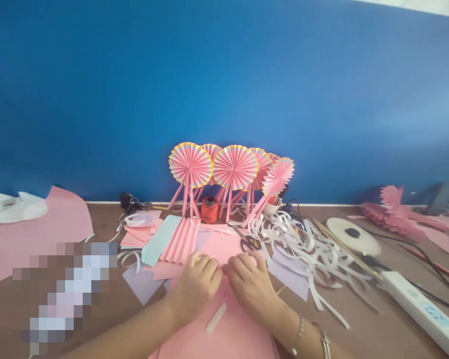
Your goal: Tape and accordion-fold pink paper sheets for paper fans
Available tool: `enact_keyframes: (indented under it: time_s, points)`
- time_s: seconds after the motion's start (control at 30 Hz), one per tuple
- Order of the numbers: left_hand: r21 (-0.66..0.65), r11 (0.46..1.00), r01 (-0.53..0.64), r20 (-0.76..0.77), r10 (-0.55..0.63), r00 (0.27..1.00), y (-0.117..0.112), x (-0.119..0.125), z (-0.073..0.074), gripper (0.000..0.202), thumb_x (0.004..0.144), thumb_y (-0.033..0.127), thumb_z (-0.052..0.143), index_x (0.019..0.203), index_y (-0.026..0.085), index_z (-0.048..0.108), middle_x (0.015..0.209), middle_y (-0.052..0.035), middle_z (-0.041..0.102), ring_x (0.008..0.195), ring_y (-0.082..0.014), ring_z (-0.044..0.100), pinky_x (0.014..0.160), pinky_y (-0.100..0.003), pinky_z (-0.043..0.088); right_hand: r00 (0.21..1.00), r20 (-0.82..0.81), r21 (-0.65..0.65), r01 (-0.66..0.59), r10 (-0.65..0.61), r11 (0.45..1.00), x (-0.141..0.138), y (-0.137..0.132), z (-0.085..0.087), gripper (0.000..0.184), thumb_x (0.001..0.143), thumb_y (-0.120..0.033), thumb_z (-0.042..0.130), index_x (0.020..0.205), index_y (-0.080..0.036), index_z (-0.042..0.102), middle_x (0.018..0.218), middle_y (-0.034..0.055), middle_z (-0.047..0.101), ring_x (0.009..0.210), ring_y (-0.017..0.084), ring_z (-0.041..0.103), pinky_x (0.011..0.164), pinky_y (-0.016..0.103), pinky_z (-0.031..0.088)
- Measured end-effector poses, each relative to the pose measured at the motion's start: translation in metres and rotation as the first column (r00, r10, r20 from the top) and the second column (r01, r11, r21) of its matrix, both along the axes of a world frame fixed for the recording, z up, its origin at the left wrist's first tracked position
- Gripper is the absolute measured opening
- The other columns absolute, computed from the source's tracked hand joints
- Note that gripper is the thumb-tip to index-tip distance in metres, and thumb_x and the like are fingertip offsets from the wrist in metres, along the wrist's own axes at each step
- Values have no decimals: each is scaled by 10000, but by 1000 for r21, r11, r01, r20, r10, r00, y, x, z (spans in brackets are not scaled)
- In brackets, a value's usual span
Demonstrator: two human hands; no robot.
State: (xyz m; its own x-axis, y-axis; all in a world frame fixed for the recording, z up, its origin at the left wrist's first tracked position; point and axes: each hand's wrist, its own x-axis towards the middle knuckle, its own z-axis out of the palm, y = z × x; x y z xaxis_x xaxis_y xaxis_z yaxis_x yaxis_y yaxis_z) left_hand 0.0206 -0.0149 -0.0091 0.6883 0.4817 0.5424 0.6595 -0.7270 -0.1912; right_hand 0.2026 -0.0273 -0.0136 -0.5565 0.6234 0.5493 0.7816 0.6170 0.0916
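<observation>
My left hand [200, 285] and my right hand [249, 279] are side by side with fingers closed, pinching pink paper between them. Its held edge is mostly hidden by the fingers. Beneath my wrists lies a large pink sheet [217, 339], and on it rests a small white strip [216, 318]. A pleated pink paper [180, 239] lies just beyond my left hand, overlapping a light blue sheet [159, 242]. Black-handled scissors [250, 243] lie beyond my right hand.
Pink pleated paper fans [234, 167] stand against the blue wall behind a red spool [210, 210]. Curled white paper strips [303, 244] heap up at right, near a white power strip [421, 306] and a round cream lid [353, 237]. Pink paper [56, 229] lies far left.
</observation>
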Motion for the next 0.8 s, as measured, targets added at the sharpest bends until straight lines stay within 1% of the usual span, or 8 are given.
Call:
enact_keyframes:
  time_s: [0.07,0.17,0.27,0.37,0.47,0.6,0.7,0.8]
  points:
    - [-13,1000,-11,-62,10,998,-2,0,-8,281,858,-25,378,713,167,524,681,-15,512,667,-183,484,730,-359,363,999,27,-28,-23,24,999,4,1,-9,231,888,-57,421,895,-181,615,778,35,580,732,177,490,770,364,350]
    - [-66,998,-8,-117,0,993,-6,-3,-16,272,842,-39,378,736,165,524,683,-22,505,648,-194,478,665,-341,358,997,65,-75,-38,43,996,8,-4,-14,193,891,-68,441,890,-169,605,746,37,542,671,182,439,638,319,320]
    - [-137,990,-31,-141,11,990,-9,-7,-22,240,841,-31,397,785,159,532,702,-28,515,648,-201,490,611,-323,352,996,65,-153,-50,61,987,12,-11,-12,170,869,-47,459,915,-152,583,737,35,535,667,186,442,629,312,327]
    - [-221,973,-67,-160,31,987,-11,-9,-25,213,847,-5,431,773,164,536,708,-29,529,654,-204,503,589,-322,363,998,34,-216,-50,59,975,16,-15,-11,200,827,4,451,808,-164,557,721,31,539,644,180,448,611,303,337]
    - [-313,946,-84,-144,40,989,-11,-12,-23,195,844,1,460,802,167,553,756,-31,559,694,-203,519,621,-325,394,1000,-11,-257,-30,28,966,22,-14,-12,235,795,24,442,753,-177,558,726,34,560,644,179,461,590,299,345]
    - [-485,873,-49,-38,35,999,-7,-18,-17,214,851,14,481,901,185,600,821,-21,581,766,-189,535,670,-308,428,995,-100,-390,-47,9,919,29,-10,-11,325,752,43,444,878,-193,628,792,41,595,709,188,507,610,293,392]
    - [-597,802,-24,48,66,997,-2,-22,-11,328,849,-6,462,997,228,638,818,-10,585,792,-173,547,682,-281,440,986,-165,-490,-48,-38,870,33,-8,-8,459,743,63,407,1011,-220,649,831,51,582,756,191,528,637,290,437]
    - [-672,740,-19,72,91,993,3,-23,-6,410,841,-24,445,1069,250,647,836,-14,596,819,-165,561,701,-265,451,980,-175,-548,-17,-95,837,34,-7,-6,502,750,57,390,1072,-232,644,829,56,551,751,190,539,643,298,468]
